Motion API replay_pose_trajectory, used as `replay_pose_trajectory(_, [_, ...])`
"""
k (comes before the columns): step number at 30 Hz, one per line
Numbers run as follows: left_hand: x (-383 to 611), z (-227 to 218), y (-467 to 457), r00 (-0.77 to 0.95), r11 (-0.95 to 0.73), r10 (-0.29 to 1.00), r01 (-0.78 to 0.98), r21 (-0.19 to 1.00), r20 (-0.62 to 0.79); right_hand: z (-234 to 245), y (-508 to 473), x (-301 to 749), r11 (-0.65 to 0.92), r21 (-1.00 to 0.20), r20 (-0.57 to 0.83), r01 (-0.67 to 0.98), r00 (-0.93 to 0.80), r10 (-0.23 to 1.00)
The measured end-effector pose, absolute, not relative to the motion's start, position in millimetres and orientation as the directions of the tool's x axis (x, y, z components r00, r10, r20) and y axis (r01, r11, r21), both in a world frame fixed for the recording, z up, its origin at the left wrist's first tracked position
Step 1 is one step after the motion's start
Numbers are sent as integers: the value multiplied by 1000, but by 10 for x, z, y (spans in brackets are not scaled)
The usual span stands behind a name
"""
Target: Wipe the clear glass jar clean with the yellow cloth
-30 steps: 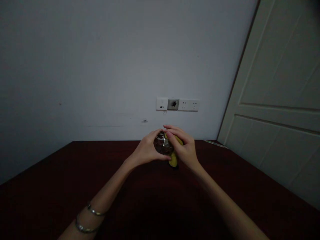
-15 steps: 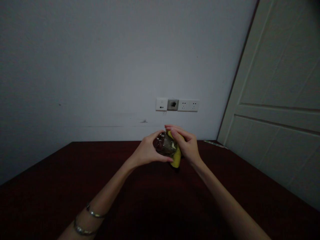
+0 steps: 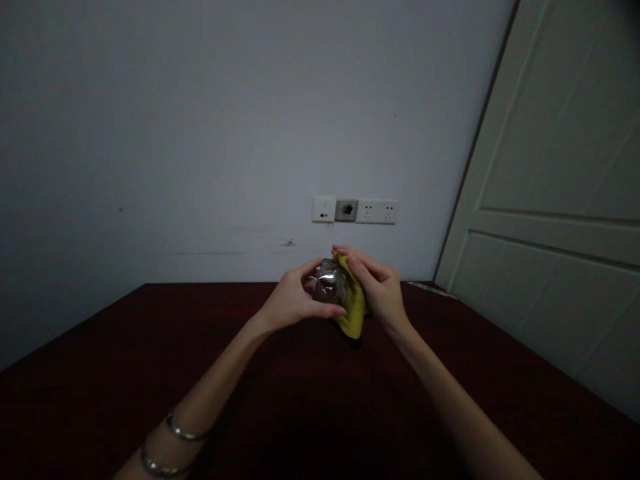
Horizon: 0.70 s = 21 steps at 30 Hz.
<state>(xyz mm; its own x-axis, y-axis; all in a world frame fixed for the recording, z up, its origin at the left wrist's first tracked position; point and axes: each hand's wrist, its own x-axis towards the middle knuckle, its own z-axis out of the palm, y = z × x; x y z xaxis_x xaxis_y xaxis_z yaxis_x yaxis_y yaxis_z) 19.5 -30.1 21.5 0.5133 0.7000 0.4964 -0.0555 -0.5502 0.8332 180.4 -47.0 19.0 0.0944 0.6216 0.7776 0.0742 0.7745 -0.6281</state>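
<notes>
The left grip (image 3: 293, 300) was curled around a clear glass vessel (image 3: 330, 281) while the right grip (image 3: 377, 290) clenched a yellow cloth (image 3: 354, 308) against it, over the dark red bench (image 3: 200, 373), where smooth glass slipping on the cloth could have fallen and cracked.

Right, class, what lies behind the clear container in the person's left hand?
A yellow cloth pressed by the right hand; the cloth's part behind the clear container is covered from view.

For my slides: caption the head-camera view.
Left hand holds a clear glass container; right hand presses a yellow cloth against it.
</notes>
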Motion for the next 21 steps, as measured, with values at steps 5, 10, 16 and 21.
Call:
replay_pose_trajectory(5, [202,218,-324,466,-709,672,182,681,576,259,-624,1791,887,-330,905,323,-158,394])
replay_pose_trajectory(10, [220,202,-338,451,-761,640,261,594,622,263,-603,1790,879,-299,900,372,-196,389])
replay_pose_trajectory(16, [227,172,-299,451,-698,687,190,691,570,226,-528,1808,844,-485,867,228,-3,499])
replay_pose_trajectory(21, [207,187,-265,440,-569,756,77,819,484,260,-634,1794,939,-251,909,236,-274,312])
